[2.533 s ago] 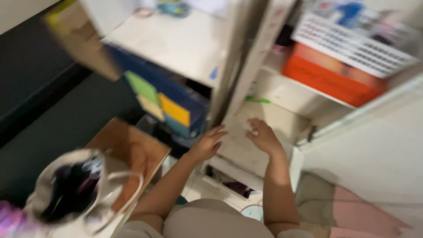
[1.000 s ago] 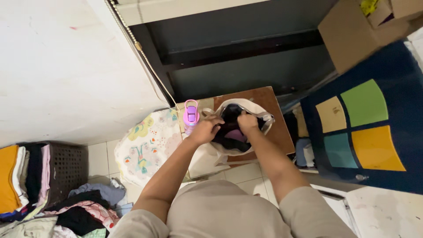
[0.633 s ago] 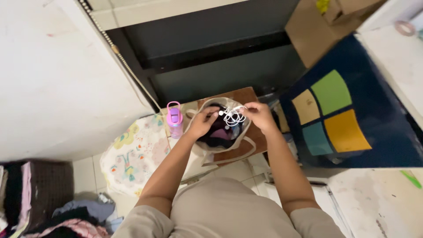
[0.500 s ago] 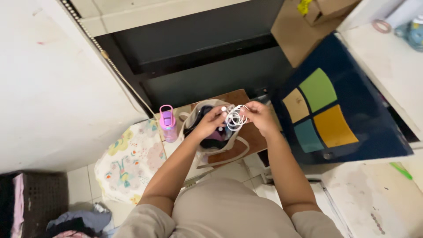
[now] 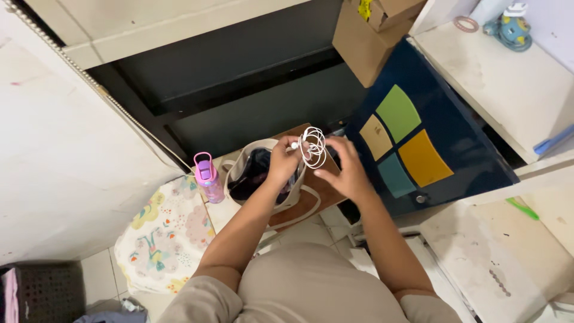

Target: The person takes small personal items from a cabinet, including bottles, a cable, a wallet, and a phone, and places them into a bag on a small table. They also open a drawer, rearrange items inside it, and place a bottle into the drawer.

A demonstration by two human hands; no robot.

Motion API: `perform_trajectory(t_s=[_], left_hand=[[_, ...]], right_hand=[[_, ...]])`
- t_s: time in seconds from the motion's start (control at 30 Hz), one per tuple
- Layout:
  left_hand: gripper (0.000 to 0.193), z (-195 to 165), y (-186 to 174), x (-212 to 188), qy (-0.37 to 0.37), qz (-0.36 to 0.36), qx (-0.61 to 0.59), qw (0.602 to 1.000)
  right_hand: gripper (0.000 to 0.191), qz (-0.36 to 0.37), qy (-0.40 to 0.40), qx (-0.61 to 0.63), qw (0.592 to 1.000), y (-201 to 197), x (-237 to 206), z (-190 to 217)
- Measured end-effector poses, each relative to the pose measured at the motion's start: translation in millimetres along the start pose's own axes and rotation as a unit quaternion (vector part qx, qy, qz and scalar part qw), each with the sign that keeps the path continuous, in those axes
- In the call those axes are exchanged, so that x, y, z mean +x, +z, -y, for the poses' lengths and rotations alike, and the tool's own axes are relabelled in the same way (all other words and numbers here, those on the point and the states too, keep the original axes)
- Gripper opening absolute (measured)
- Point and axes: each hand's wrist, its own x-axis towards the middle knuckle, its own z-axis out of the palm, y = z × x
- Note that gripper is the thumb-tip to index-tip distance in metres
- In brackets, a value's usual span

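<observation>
1. While both hands hover over an open bag, the left hand (image 5: 281, 164) pinches one end of a thin white coiled earphone cable (image 5: 313, 147), and the right hand (image 5: 345, 170) closes thumb and fingers on the loops from the other side; the two hands sit close together, joined only by the cable.
2. The cable hangs in a loose tangle of rings between the fingertips, raised just above the mouth of the cream fabric tote bag (image 5: 287, 192).
3. That bag rests on a small brown wooden board (image 5: 311, 200), its long strap trailing toward the person; something dark fills its inside, too shadowed to identify.
4. Just left of the bag stands a pink and purple plastic water bottle (image 5: 208, 178), upright, close to the bag's rim.
5. Below the bottle lies a pale cushion printed with pastel flowers (image 5: 161, 239) on the tiled floor.
6. To the right, a large navy blue panel with four coloured squares (image 5: 418, 134) leans tilted, its lower edge near the right wrist.
7. Above the panel a brown cardboard box (image 5: 371, 30) is cut off by the picture's top edge.
8. Both forearms reach forward from the body, elbows bent, wrists angled inward toward each other.
9. At the lower left corner a dark woven basket (image 5: 42, 293) is only partly in view.
</observation>
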Motion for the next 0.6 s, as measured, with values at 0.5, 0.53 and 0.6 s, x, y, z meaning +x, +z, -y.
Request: perform_trajectory(t_s=[0.5, 0.53, 0.6], left_hand=[[0.042, -13.2, 11.7, -6.3, -0.114, 0.145, -0.082, 0.979], [0.042, -12.9, 12.2, -6.8, -0.116, 0.157, -0.069, 0.978], [0.039, -11.4, 11.5, -5.2, -0.104, 0.148, -0.076, 0.981]], right_hand=[[0.012, 0.002, 0.231, 0.347, 0.909, 26.5, -21.2, -54.2], [0.012, 0.009, 0.237, 0.354, 0.905, 26.1, -21.8, -49.4], [0.013, -0.031, 0.264, 0.279, 0.923, 25.0, -21.6, -36.9]])
